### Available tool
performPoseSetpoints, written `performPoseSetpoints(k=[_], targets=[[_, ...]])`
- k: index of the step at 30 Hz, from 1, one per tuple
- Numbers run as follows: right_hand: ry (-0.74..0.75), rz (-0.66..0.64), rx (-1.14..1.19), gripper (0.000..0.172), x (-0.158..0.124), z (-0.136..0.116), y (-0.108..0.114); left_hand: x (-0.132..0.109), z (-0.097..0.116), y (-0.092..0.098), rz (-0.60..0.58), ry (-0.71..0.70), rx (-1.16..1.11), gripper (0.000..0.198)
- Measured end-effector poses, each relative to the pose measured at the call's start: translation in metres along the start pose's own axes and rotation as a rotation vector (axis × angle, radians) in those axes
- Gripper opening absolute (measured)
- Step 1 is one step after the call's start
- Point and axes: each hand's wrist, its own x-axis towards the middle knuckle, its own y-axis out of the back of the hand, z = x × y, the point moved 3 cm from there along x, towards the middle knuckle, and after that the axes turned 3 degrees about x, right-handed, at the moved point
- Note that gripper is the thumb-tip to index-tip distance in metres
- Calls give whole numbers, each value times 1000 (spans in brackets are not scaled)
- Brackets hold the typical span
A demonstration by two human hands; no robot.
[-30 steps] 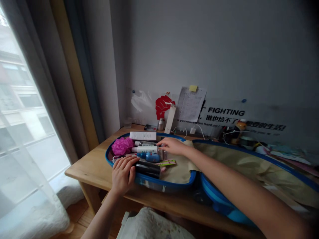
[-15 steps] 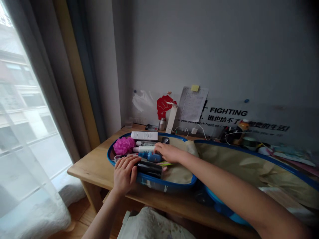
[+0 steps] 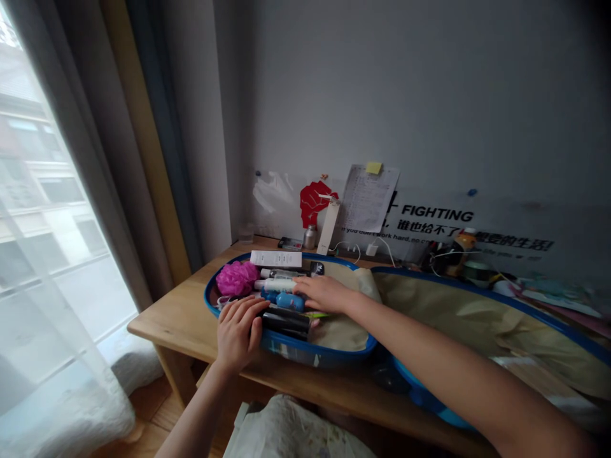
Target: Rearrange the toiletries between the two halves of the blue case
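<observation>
An open blue suitcase (image 3: 329, 359) with tan lining lies on a wooden desk (image 3: 176, 318). Its left half holds a pink bath pouf (image 3: 237, 278), a white box (image 3: 275, 258), white tubes (image 3: 277, 284), a small blue bottle (image 3: 289, 301) and black tubes (image 3: 285, 321). My left hand (image 3: 237, 332) lies flat with fingers apart on the suitcase's near left rim and the ends of the black tubes. My right hand (image 3: 324, 294) reaches in from the right, palm down, fingers resting on the blue bottle and the white tube.
The suitcase's other half (image 3: 477, 318) spreads right across the desk. Against the wall stand a red fist cutout (image 3: 314, 202), a pinned paper (image 3: 367, 198), a small bottle, cables and clutter. Curtains and a window fill the left. White cloth lies below the desk edge.
My right hand slid a little left and toward me, from the back tubes onto the blue bottle. My left hand stayed in place.
</observation>
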Motion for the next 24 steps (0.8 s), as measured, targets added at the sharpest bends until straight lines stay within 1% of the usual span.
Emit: performPoseSetpoints(k=[4,8,10,13,15,17,19,21,23,24], targets=[[-16,-5,43,44,0,-3,-2,1,1,1,7,-15,4,34],[-43,7,103,55,0,-6,0,1,1,1,11,-25,0,33],[-66,33,139,61,-3,-3,9,1,0,1,15,-25,-2,33],[-145,120,189,59,-17,17,37,0,-1,0,16,-21,-4,33],[-239,188,210,53,-38,41,61,-1,-2,-1,10,-12,-5,33],[-361,233,208,45,-69,73,81,-1,-2,-1,5,-6,-4,33],[-492,240,185,39,-106,105,91,-1,-2,-1,8,-10,3,33],[-617,200,159,28,-145,132,88,-1,-2,-1,13,-20,9,33],[-717,110,145,14,-181,150,72,-1,-2,-1,15,-21,10,33],[-758,57,144,14,-197,155,61,-1,-3,-1,16,-22,8,33]])
